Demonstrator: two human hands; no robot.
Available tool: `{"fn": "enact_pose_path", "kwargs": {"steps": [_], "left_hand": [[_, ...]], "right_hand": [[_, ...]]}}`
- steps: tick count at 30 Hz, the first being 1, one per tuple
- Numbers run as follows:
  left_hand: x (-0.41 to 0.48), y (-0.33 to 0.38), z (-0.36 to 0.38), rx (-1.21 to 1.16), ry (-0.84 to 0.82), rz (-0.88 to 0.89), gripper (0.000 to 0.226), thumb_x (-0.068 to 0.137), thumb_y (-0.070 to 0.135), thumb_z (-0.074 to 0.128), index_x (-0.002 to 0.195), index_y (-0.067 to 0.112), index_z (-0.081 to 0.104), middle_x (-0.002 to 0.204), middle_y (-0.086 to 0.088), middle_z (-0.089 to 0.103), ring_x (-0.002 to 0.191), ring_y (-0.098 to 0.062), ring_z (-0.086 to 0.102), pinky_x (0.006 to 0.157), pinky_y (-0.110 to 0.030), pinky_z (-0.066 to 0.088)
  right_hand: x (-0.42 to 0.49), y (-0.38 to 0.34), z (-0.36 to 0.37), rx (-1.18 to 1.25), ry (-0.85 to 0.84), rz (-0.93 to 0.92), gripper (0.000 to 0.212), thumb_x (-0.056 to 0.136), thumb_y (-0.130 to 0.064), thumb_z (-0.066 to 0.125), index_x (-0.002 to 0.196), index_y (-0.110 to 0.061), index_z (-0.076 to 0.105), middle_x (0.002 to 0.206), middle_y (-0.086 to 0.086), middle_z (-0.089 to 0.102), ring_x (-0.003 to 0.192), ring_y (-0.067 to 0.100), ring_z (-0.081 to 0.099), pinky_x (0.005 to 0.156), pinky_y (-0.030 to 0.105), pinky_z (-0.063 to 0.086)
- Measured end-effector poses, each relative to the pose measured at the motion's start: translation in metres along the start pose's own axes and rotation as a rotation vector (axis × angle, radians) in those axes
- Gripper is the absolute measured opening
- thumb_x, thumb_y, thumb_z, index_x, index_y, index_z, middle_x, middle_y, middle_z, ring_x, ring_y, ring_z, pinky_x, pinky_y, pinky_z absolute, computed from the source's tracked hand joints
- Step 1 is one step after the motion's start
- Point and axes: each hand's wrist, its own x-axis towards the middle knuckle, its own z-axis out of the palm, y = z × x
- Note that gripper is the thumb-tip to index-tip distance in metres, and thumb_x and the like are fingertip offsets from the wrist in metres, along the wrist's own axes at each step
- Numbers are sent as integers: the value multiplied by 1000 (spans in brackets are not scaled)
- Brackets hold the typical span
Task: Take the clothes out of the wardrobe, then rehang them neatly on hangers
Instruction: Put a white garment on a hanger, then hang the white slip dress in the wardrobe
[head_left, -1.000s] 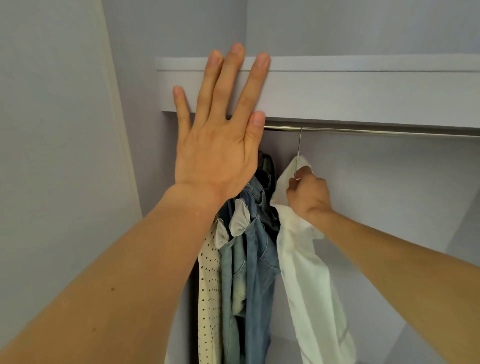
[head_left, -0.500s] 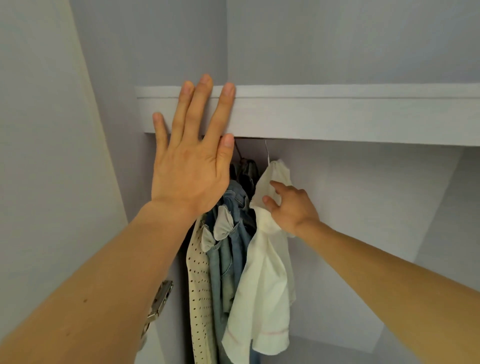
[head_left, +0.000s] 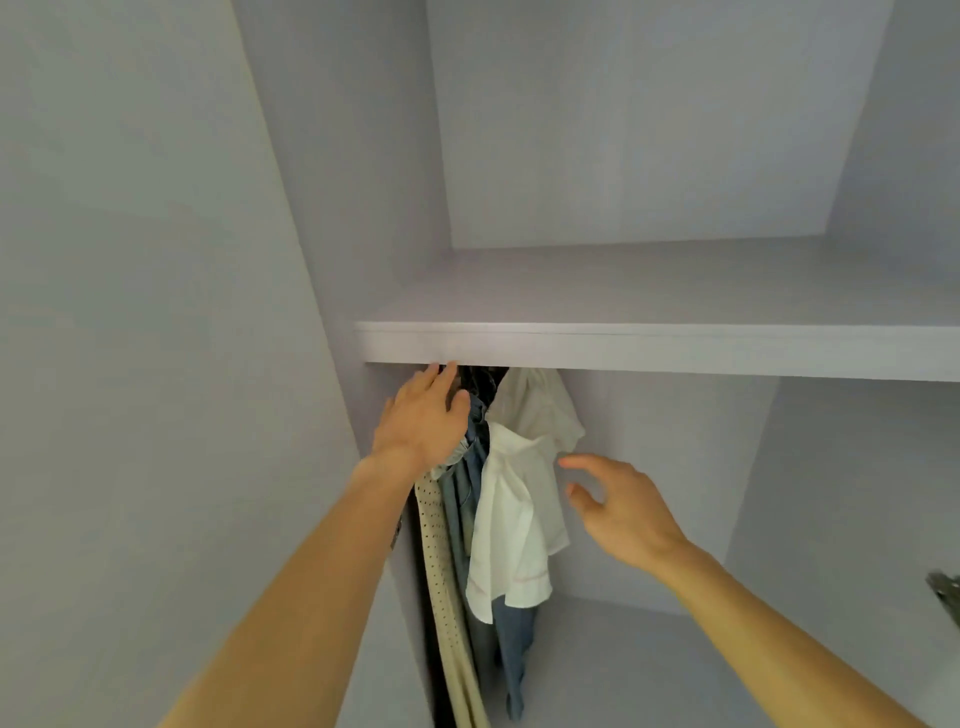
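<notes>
**Clothes bunched at the wardrobe's left end**

We are looking into a smooth grey wardrobe (head_left: 623, 156). One soft white shirt (head_left: 517, 499), one cream dotted garment (head_left: 441, 571) and what may be two denim pieces (head_left: 467, 493) are hanging bunched under the flat shelf (head_left: 675, 353). The left hand (head_left: 421, 418) is lying against their tops, fingers straight and together. The right hand (head_left: 623, 514) is hovering just beside the shirt, fingers loosely spread, holding nothing.

The shelf (head_left: 675, 351) was seen as a smooth, matt panel. The white shirt (head_left: 511, 514) was shown as thin, creased, matt cloth. At its nine o'clock, faded blue denim (head_left: 470, 488) was made out, then cream dotted fabric (head_left: 441, 571). At four o'clock of the view, a hinge (head_left: 944, 592) of shiny metal was caught.
</notes>
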Motion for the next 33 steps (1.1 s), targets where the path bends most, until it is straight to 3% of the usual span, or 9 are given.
{"fn": "enact_pose_path", "kwargs": {"steps": [2,4,8,13,16,20,22,25,33], "left_hand": [[-43,2,11,-305,-100,-71,53,105,39,42,156,34,27,160,4,30,145,-17,31,114,-28,24],[-96,-13,32,-416,-155,-130,48,104,40,44,151,34,39,155,8,40,141,-13,37,110,-24,27],[-197,-62,86,-123,-202,-149,46,103,38,46,148,36,41,154,7,42,142,-16,36,119,-35,27],[-320,-93,128,25,-163,-213,50,101,52,43,149,41,37,163,12,19,150,-15,18,122,-37,21],[-386,-101,145,56,-160,-283,52,99,58,42,149,45,36,165,13,14,150,-15,19,121,-35,21],[-453,-111,162,63,-171,-519,54,98,61,40,150,47,31,165,12,13,153,-14,13,122,-36,15],[-481,-114,165,72,-179,-616,56,98,62,38,151,46,28,166,11,13,153,-15,10,122,-37,14],[-517,-115,164,89,-165,-735,57,99,60,39,152,43,29,165,7,18,153,-18,11,123,-44,16],[-599,-71,163,94,41,-1224,57,99,57,41,153,40,31,164,5,21,153,-18,12,124,-47,15]], "right_hand": [[-44,-4,-3,52,34,-17,36,102,-24,50,135,-38,54,134,-23,48,125,-1,43,98,9,28],[-89,-9,-1,79,57,-27,37,102,-21,50,134,-39,54,132,-28,45,124,-8,38,98,2,23],[-161,-2,15,78,94,-65,35,99,-23,56,131,-36,58,133,-28,50,125,-8,40,98,-5,19],[-234,18,60,32,25,-81,32,100,-32,51,129,-28,63,136,-18,56,130,2,46,106,3,22],[-276,29,92,14,-97,-35,33,99,-38,49,127,-31,65,134,-18,56,132,8,46,106,11,27],[-308,34,125,7,-263,-23,36,95,-44,50,125,-32,66,132,-24,51,131,10,48,107,19,34],[-309,28,133,-41,-444,-55,36,101,-44,46,135,-39,56,141,-25,43,140,5,35,111,15,25],[-294,18,148,-135,-679,-210,41,104,-43,39,145,-41,43,155,-19,33,147,2,17,117,20,15],[-268,-31,194,-179,-1000,-659,42,104,-41,39,145,-37,47,156,-14,35,149,6,18,120,30,17]]}}
